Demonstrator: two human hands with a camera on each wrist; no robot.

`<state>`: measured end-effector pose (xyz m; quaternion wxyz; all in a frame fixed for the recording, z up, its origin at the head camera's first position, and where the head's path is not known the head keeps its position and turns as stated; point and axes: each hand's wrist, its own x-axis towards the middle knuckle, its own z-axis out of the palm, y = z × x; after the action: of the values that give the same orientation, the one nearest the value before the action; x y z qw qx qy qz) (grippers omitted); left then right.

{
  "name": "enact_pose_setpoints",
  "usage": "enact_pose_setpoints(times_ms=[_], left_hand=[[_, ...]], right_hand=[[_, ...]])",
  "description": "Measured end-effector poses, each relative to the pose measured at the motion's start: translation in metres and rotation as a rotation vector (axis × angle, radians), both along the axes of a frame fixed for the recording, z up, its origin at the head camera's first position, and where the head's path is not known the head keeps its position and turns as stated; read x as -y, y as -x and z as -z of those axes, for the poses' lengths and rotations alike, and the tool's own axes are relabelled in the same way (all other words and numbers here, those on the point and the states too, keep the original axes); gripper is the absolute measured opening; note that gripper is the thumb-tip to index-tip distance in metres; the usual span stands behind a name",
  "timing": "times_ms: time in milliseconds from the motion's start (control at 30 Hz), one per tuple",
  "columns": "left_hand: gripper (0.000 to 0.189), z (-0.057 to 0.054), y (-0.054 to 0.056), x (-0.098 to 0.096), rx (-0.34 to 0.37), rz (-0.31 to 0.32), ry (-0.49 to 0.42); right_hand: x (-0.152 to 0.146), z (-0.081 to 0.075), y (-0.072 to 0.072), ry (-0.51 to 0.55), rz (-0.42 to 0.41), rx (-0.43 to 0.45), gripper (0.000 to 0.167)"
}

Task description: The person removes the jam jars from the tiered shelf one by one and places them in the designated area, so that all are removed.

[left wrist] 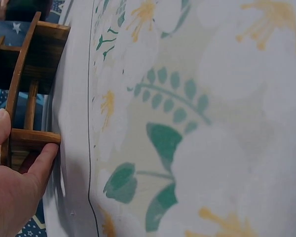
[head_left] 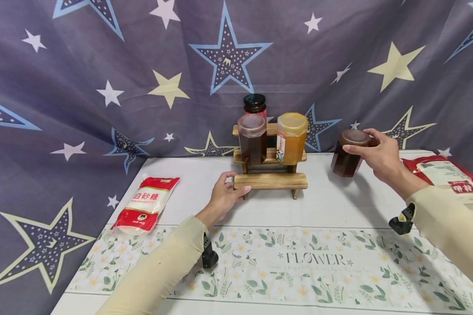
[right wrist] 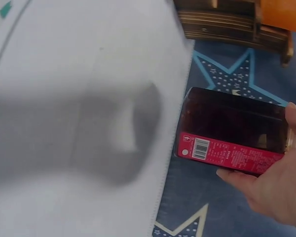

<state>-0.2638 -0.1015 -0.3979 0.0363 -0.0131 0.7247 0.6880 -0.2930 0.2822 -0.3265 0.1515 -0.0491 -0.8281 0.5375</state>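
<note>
A small wooden step rack (head_left: 271,180) stands near the back of the table. My left hand (head_left: 223,194) grips the left end of its lowest step, fingers and thumb around the board; that step is bare. On the middle step sit a dark jar (head_left: 253,146) and an amber honey jar (head_left: 294,142). Behind them, partly hidden, is a black-lidded jar (head_left: 255,103) on the top step. To the right of the rack, my right hand (head_left: 382,154) holds another dark jar (head_left: 346,161) near its lid, slightly tilted. A red barcode label (right wrist: 227,153) shows on that jar in the right wrist view.
A red and white bag of white sugar (head_left: 146,203) lies on the table at left. At far right another red and cream bag (head_left: 445,175) lies partly behind the right arm. A floral runner (head_left: 299,280) crosses the front; a star-patterned curtain (head_left: 205,118) hangs behind.
</note>
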Motion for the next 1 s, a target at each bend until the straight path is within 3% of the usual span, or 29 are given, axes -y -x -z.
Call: enact_pose_setpoints(times_ms=[500, 767, 1000], left_hand=[[0.066, 0.001, 0.001, 0.001, 0.005, -0.003, 0.017], [0.064, 0.002, -0.001, 0.001, -0.018, 0.005, 0.009], [0.063, 0.002, 0.001, 0.001, 0.004, -0.004, 0.001]], right_hand=[[0.001, 0.028, 0.0, 0.0, 0.011, 0.004, 0.076], [0.005, 0.039, -0.002, -0.044, 0.032, -0.026, 0.069], [0.006, 0.041, -0.003, -0.059, 0.014, -0.078, 0.064]])
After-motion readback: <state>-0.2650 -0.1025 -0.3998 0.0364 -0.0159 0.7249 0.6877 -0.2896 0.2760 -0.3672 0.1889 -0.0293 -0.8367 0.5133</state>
